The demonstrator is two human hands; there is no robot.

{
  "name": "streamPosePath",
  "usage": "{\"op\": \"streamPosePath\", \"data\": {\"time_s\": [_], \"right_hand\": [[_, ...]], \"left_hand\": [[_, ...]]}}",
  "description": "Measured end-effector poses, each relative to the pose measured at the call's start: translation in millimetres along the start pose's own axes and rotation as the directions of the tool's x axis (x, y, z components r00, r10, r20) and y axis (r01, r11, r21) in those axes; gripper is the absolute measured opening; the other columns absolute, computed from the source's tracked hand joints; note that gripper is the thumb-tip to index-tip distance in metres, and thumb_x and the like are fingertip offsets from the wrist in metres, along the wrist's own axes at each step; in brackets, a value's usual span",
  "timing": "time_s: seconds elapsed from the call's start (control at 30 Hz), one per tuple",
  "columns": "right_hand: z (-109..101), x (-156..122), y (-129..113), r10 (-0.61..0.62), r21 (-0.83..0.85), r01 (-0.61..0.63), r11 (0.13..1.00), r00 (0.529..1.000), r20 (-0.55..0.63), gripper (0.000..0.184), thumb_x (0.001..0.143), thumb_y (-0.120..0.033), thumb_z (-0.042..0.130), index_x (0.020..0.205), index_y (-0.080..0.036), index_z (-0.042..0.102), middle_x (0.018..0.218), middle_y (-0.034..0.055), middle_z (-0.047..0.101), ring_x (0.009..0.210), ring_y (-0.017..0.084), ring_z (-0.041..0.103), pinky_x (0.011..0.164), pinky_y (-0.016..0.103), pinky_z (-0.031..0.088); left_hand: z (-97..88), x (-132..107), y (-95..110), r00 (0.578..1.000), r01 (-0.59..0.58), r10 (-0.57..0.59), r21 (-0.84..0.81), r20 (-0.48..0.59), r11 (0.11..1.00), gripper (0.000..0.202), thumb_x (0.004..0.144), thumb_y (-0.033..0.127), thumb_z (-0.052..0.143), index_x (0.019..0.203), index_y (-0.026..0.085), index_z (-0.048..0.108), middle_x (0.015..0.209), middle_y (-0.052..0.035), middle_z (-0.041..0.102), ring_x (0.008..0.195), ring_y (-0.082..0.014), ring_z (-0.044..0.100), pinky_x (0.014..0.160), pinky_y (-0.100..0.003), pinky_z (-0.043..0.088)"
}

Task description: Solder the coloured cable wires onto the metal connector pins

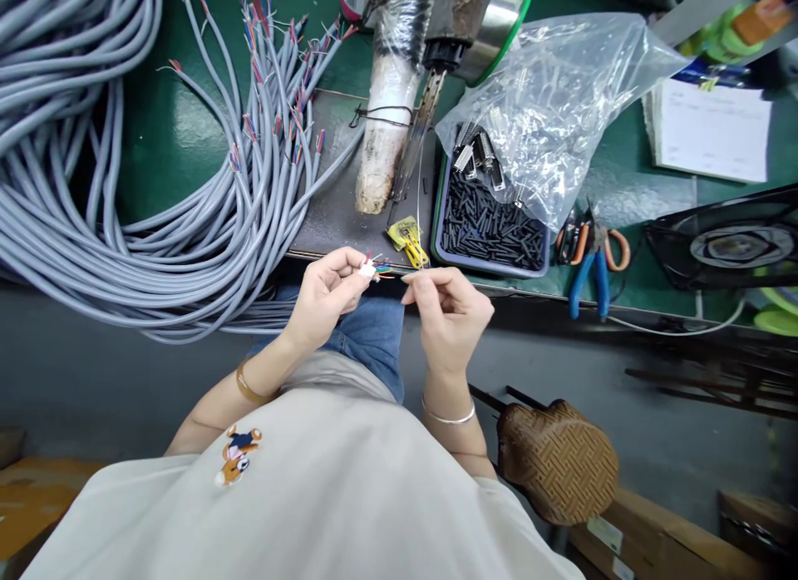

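Note:
My left hand [324, 293] is closed in a pinch on a small white connector [367, 270] with short coloured wires [381, 268] fanning out to the right. My right hand [450, 314] is closed beside it, thumb and forefinger pressed together near a thin wire [419, 206] that runs up toward the soldering tool [415, 140]; what the fingers hold is too small to name. Both hands hover above my lap, at the front edge of the green bench [187, 140].
A large bundle of grey cables [155, 231] with stripped coloured ends covers the left bench. A tray of black tubing pieces [492, 227], a clear bag of metal connectors [549, 98], blue-handled pliers [589, 268], a yellow clip [411, 241] and a woven stool [558, 459] stand nearby.

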State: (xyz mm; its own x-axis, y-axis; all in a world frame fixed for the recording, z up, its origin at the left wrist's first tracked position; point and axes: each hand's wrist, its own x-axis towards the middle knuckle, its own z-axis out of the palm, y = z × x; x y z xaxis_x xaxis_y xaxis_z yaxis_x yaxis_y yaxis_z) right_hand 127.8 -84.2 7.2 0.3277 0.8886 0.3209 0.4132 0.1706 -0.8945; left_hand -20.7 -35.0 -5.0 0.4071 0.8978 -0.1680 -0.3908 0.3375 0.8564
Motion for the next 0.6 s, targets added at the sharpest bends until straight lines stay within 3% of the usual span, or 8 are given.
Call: {"op": "streamPosePath", "data": {"time_s": [0.07, 0.17, 0.23, 0.3, 0.43, 0.5, 0.53, 0.6], "right_hand": [[-3, 1, 0, 0.022, 0.037, -0.022, 0.999, 1.000, 0.005, 0.014, 0.095, -0.032, 0.066, 0.092, -0.023, 0.076, 0.067, -0.0042, 0.068, 0.052, 0.007, 0.055, 0.049, 0.021, 0.039], [-4, 1, 0, 0.040, 0.034, -0.043, 0.998, 0.994, 0.099, 0.015, 0.091, -0.031, 0.072, 0.103, -0.025, 0.077, 0.075, -0.0042, 0.069, 0.048, 0.005, 0.041, 0.047, 0.023, 0.031], [-2, 1, -1, 0.042, 0.017, -0.045, 0.999, 0.989, 0.141, 0.016, 0.090, -0.032, 0.073, 0.104, -0.024, 0.077, 0.078, -0.0037, 0.069, 0.047, 0.004, 0.032, 0.046, 0.023, 0.027], [1, 2, -1, 0.026, -0.021, -0.023, 1.000, 0.991, 0.133, 0.014, 0.091, -0.033, 0.071, 0.097, -0.022, 0.076, 0.078, -0.0024, 0.069, 0.049, 0.005, 0.034, 0.046, 0.024, 0.028], [6, 1, -2, -0.123, -0.169, 0.133, 0.977, 0.990, 0.070, 0.011, 0.093, -0.027, 0.067, 0.087, -0.021, 0.073, 0.072, -0.0025, 0.068, 0.051, 0.007, 0.044, 0.051, 0.024, 0.039], [6, 0, -2, -0.231, -0.241, 0.238, 0.941, 0.971, 0.059, 0.009, 0.093, -0.024, 0.067, 0.086, -0.021, 0.073, 0.071, -0.0023, 0.069, 0.051, 0.007, 0.047, 0.053, 0.024, 0.042], [5, 0, -2, -0.260, -0.261, 0.264, 0.929, 0.964, 0.050, 0.009, 0.093, -0.024, 0.067, 0.086, -0.022, 0.073, 0.072, -0.0019, 0.070, 0.051, 0.007, 0.049, 0.053, 0.025, 0.043], [1, 0, 0, -0.244, -0.254, 0.235, 0.938, 0.970, -0.007, 0.010, 0.093, -0.025, 0.067, 0.086, -0.023, 0.072, 0.071, -0.0022, 0.070, 0.049, 0.008, 0.051, 0.049, 0.024, 0.041]], "left_hand": [[-0.4, 0, 1, 1.000, 0.004, -0.004, -0.021, -0.002, 1.000, 0.034, 0.079, 0.044, 0.081, 0.078, 0.018, 0.059, 0.057, 0.0081, 0.039, 0.042, -0.0014, 0.021, 0.039, -0.017, 0.015], [1.1, -1, 0, 1.000, -0.025, 0.025, -0.008, 0.009, 1.000, 0.029, 0.083, 0.041, 0.079, 0.079, 0.018, 0.061, 0.058, 0.0080, 0.038, 0.043, -0.0018, 0.022, 0.040, -0.016, 0.017], [2.8, -2, 0, 0.997, -0.078, 0.077, 0.042, 0.014, 0.996, 0.028, 0.086, 0.040, 0.077, 0.080, 0.018, 0.062, 0.060, 0.0070, 0.041, 0.046, -0.0027, 0.027, 0.043, -0.016, 0.024], [4.5, -3, -1, 0.989, -0.149, 0.151, 0.137, -0.001, 0.979, 0.028, 0.088, 0.042, 0.074, 0.080, 0.017, 0.063, 0.064, 0.0047, 0.047, 0.052, -0.0050, 0.038, 0.050, -0.017, 0.036], [6.3, -7, -5, 0.918, -0.324, 0.392, 0.467, -0.054, 0.823, 0.021, 0.091, 0.038, 0.070, 0.083, 0.018, 0.070, 0.097, -0.0068, 0.065, 0.092, -0.0168, 0.063, 0.078, -0.027, 0.053], [6.6, -7, -8, 0.873, -0.382, 0.485, 0.551, -0.046, 0.741, 0.018, 0.090, 0.036, 0.070, 0.085, 0.019, 0.072, 0.116, -0.0100, 0.067, 0.115, -0.0235, 0.062, 0.098, -0.037, 0.053], [6.6, -8, -9, 0.875, -0.386, 0.483, 0.536, -0.046, 0.751, 0.018, 0.091, 0.036, 0.070, 0.086, 0.019, 0.072, 0.116, -0.0100, 0.069, 0.118, -0.0241, 0.063, 0.103, -0.040, 0.051], [5.1, -7, -9, 0.928, -0.324, 0.370, 0.382, -0.051, 0.866, 0.020, 0.092, 0.039, 0.069, 0.088, 0.019, 0.069, 0.094, -0.0064, 0.071, 0.094, -0.0197, 0.070, 0.093, -0.038, 0.057]]}}
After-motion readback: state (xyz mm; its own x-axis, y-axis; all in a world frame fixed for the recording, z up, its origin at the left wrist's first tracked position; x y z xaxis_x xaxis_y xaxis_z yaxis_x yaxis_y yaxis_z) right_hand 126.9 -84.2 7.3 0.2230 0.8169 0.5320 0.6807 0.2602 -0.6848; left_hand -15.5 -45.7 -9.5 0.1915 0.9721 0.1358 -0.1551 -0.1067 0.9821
